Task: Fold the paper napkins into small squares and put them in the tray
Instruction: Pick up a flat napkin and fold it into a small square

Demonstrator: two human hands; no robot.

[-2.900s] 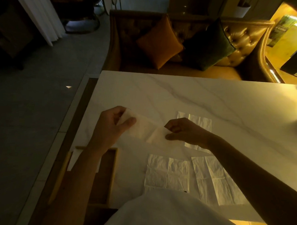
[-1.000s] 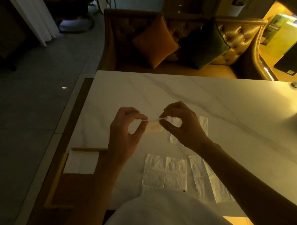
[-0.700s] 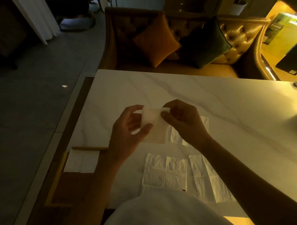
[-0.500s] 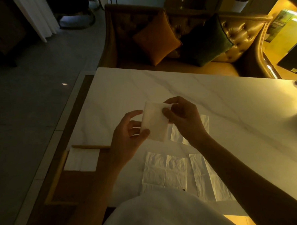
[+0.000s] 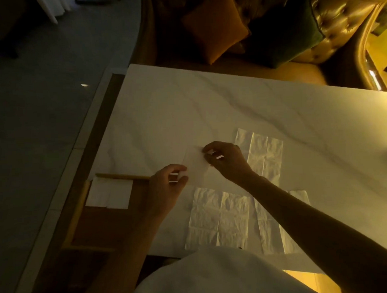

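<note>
Both hands, left point(image 5: 167, 186) & right point(image 5: 227, 159), pinch a folded napkin point(image 5: 195, 163) just right of the tray point(image 5: 75, 218); flat napkins point(image 5: 219, 220) lie farther right.

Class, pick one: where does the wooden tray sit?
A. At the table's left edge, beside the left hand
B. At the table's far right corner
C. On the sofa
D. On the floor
A: the wooden tray lies at the table edge by the left hand.

Tray point(image 5: 77, 213) near half bare; folded napkins point(image 5: 109, 192) fill far corner.
</note>
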